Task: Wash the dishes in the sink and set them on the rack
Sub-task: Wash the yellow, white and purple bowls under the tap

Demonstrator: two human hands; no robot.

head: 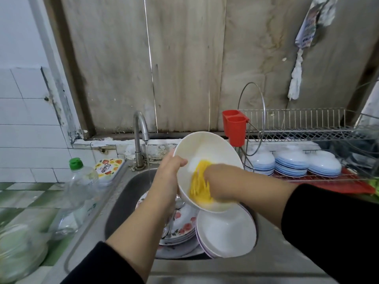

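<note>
Stained wooden boards (184,64) back the counter; white tiled wall (26,124) left.

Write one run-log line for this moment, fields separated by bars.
step: scrubbing | left hand: grips white bowl rim | right hand: rubs yellow scrubber inside | tap: running | rack: bowls stacked

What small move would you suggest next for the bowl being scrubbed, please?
Probably swing the white bowl left under the faucet stream to rinse: the left hand grips its rim, the right hand rubs the yellow scrubber inside, water runs beside it.
</note>
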